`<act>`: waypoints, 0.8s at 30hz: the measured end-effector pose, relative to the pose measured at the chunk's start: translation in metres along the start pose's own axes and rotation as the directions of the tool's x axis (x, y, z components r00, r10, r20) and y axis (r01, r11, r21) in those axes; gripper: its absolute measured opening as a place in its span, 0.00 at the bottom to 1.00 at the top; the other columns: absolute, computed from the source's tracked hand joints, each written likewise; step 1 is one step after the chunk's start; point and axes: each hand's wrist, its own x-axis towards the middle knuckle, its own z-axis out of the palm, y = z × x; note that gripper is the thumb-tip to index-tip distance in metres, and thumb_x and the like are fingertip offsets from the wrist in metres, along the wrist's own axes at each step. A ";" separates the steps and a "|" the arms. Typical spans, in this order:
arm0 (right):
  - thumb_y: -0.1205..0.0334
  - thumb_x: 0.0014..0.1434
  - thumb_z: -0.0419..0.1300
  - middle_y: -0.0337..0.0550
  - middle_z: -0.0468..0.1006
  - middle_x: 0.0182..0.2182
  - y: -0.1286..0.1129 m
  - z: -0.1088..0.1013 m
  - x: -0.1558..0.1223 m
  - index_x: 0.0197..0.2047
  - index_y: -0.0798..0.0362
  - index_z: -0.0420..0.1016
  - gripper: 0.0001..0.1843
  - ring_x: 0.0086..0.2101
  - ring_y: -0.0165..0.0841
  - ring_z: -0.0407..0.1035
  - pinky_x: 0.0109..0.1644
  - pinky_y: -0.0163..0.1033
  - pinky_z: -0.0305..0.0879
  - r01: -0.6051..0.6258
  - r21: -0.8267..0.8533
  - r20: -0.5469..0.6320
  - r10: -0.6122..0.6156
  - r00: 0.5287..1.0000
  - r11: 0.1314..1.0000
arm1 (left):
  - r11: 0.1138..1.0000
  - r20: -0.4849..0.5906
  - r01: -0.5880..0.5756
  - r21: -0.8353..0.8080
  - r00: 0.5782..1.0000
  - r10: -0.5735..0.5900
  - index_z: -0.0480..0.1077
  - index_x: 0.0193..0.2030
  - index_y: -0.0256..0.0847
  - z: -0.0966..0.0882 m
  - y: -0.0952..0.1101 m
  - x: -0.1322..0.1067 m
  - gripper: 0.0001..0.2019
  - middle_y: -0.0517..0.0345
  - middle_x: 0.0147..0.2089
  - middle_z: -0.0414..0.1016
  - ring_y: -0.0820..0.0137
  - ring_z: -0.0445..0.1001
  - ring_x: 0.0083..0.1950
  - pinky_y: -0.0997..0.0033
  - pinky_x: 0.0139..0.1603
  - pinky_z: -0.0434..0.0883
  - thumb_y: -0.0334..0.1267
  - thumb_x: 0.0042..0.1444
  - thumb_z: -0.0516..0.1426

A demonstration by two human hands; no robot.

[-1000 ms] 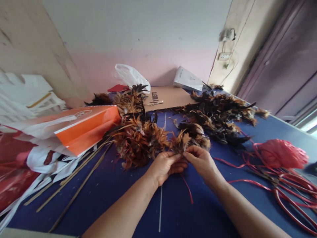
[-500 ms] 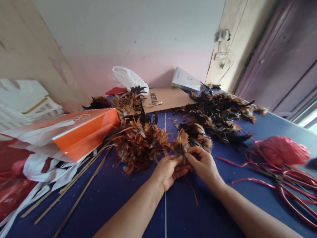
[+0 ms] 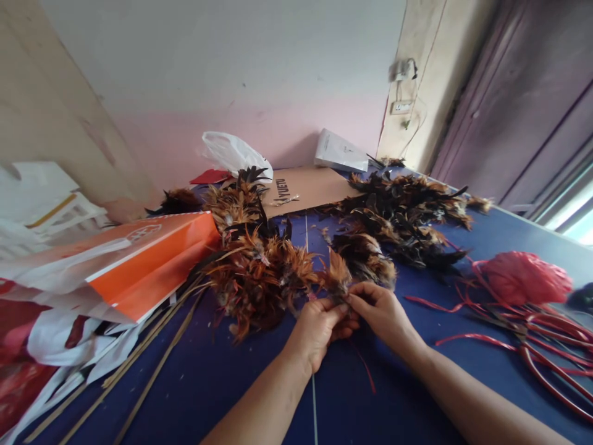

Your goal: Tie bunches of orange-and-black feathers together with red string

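Observation:
Over the middle of the blue table [image 3: 250, 395], my left hand [image 3: 317, 327] and my right hand [image 3: 382, 309] meet at a small bunch of brown feathers [image 3: 338, 272]. Both hands are closed, thumbs and fingers pinching the bunch at its lower end, with the orange-brown tips pointing away from me. A thin red strand [image 3: 365, 364] hangs below my fingers. Left of the hands lies a heap of reddish-brown feathers [image 3: 257, 278]. Just behind them is a dark brown feather clump [image 3: 365, 256].
A large pile of black and brown feathers [image 3: 407, 210] lies at the back right. At right are a pink ball of plastic twine [image 3: 523, 278] and red-handled scissors [image 3: 532, 364]. An orange paper bag [image 3: 152, 272], thin sticks [image 3: 152, 364] and cardboard [image 3: 315, 188] lie left and behind.
The view has shifted slightly. Both hands stay together on the feather bunch, and the left fingers have closed further round its lower end.

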 end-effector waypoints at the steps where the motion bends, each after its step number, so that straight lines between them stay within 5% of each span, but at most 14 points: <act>1: 0.56 0.47 0.58 0.38 0.72 0.19 0.000 0.000 0.001 0.28 0.55 0.72 0.10 0.20 0.28 0.63 0.25 0.32 0.60 -0.030 0.019 0.019 0.030 0.999 0.999 | 1.000 -0.006 -0.022 0.020 1.000 0.022 0.73 0.29 0.31 0.000 -0.001 0.001 0.04 0.52 0.25 0.75 0.76 0.72 0.23 0.81 0.23 0.67 0.31 0.47 0.59; 13: 0.54 0.46 0.60 0.37 0.69 0.19 -0.006 -0.004 -0.002 0.24 0.57 0.70 0.13 0.21 0.25 0.60 0.27 0.31 0.57 -0.049 0.321 0.068 0.029 0.997 0.946 | 0.991 -0.046 -0.127 -0.030 0.991 0.125 0.73 0.35 0.34 -0.001 0.004 0.001 0.07 0.52 0.28 0.76 0.74 0.74 0.28 0.79 0.27 0.70 0.33 0.48 0.59; 24: 0.55 0.41 0.64 0.36 0.69 0.20 -0.011 0.002 -0.007 0.23 0.56 0.68 0.13 0.22 0.25 0.62 0.29 0.32 0.59 -0.032 0.359 0.070 0.007 0.997 0.933 | 0.988 0.026 -0.112 -0.102 0.993 0.115 0.73 0.33 0.33 0.000 0.002 0.002 0.05 0.51 0.28 0.76 0.73 0.75 0.29 0.80 0.25 0.70 0.31 0.49 0.57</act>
